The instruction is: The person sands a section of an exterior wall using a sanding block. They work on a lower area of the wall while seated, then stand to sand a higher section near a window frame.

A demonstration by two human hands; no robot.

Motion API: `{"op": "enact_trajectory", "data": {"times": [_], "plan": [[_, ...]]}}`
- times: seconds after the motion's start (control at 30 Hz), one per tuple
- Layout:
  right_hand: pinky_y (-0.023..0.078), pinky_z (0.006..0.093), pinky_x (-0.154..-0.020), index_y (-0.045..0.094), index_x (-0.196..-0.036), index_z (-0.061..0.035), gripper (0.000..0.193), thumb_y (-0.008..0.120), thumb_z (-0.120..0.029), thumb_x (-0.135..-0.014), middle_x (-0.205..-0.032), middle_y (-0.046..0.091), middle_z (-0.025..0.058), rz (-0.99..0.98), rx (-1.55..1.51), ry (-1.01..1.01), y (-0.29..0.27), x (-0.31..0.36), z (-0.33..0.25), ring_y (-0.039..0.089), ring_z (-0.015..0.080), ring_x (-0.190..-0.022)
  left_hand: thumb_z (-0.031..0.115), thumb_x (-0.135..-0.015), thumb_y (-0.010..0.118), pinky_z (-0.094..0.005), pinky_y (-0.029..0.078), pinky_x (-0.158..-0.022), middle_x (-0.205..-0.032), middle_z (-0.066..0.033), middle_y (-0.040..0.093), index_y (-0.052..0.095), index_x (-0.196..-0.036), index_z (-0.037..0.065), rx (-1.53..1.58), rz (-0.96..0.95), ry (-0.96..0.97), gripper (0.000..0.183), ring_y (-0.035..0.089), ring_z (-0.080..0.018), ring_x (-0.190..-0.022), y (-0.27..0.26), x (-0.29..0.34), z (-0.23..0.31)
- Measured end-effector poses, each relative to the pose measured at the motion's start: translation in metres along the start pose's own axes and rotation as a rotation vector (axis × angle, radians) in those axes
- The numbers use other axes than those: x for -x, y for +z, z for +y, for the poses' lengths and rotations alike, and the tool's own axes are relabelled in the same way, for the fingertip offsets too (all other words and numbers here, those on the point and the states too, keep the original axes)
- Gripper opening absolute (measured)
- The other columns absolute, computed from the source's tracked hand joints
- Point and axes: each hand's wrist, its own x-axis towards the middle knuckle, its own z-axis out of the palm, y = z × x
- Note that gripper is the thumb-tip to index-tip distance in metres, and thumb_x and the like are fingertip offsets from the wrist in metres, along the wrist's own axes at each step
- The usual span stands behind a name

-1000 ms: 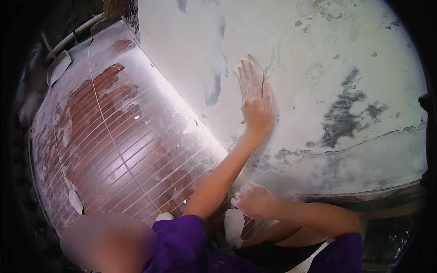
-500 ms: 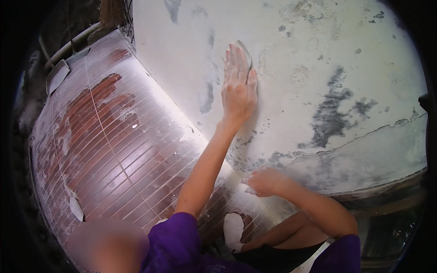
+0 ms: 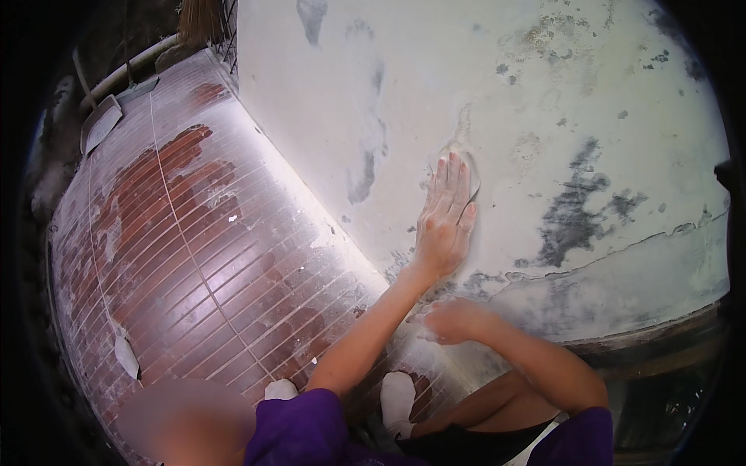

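My left hand lies flat against a pale, patchy wall, its fingers stretched upward and coated in white dust. Under the palm and fingers is a thin sheet that looks like sandpaper; its curved edge shows beside the fingers and most of it is covered. Lower down, close to the foot of the wall, my right hand hangs with loosely bent, dusty fingers slightly apart. I see nothing in it, though its palm side is hidden.
Red-brown floor tiles under white dust run along the wall at left. A dustpan and a broom are at the far left. A pale flat piece lies on the floor. My feet in white socks are below.
My left hand has slid down and to the right across the wall with the sheet beneath it. My right hand has stayed near the wall's foot.
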Motion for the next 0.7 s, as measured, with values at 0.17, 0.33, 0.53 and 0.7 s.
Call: {"op": "enact_trajectory", "data": {"times": [0.17, 0.33, 0.53, 0.7], "plan": [[0.047, 0.0487, -0.097, 0.05, -0.137, -0.0126, 0.046, 0.049, -0.037, -0.098, -0.117, 0.065, 0.0162, -0.14, 0.05, 0.079, -0.004, -0.002, 0.0, 0.06, 0.0339, -0.114, 0.016, -0.099, 0.042, -0.0479, 0.019, -0.119, -0.16, -0.0201, 0.02, 0.025, -0.154, 0.003, 0.021, 0.125, 0.008, 0.059, 0.017, -0.0408, -0.148, -0.011, -0.071, -0.013], [0.046, 0.0496, -0.098, 0.051, -0.135, -0.0122, 0.044, 0.05, -0.036, -0.098, -0.116, 0.065, 0.0167, -0.142, 0.04, 0.045, -0.006, -0.002, -0.007, 0.059, 0.0335, -0.115, 0.018, -0.097, 0.046, -0.0479, 0.017, -0.119, -0.161, -0.0184, 0.019, 0.025, -0.154, 0.003, -0.105, 0.132, 0.03, 0.062, 0.016, -0.0394, -0.148, -0.01, -0.081, -0.007], [0.047, 0.0497, -0.093, 0.058, -0.122, -0.0099, 0.037, 0.056, -0.032, -0.094, -0.107, 0.067, 0.0152, -0.029, 0.029, 0.026, -0.002, -0.004, -0.008, 0.063, 0.0328, -0.107, 0.019, -0.094, 0.05, -0.0493, 0.019, -0.119, -0.159, -0.0207, 0.024, 0.029, -0.151, -0.001, -0.137, -0.062, 0.223, 0.064, 0.021, -0.0396, -0.147, 0.01, -0.003, 0.004], [0.049, 0.0488, -0.089, 0.058, -0.121, -0.0096, 0.035, 0.059, -0.028, -0.09, -0.103, 0.068, 0.0144, -0.021, 0.037, 0.026, -0.003, -0.003, -0.006, 0.065, 0.0325, -0.102, 0.02, -0.094, 0.051, -0.0487, 0.024, -0.117, -0.156, -0.0219, 0.03, 0.034, -0.148, -0.003, -0.09, -0.073, 0.203, 0.061, 0.026, -0.0403, -0.145, 0.006, -0.004, 0.006]]}}
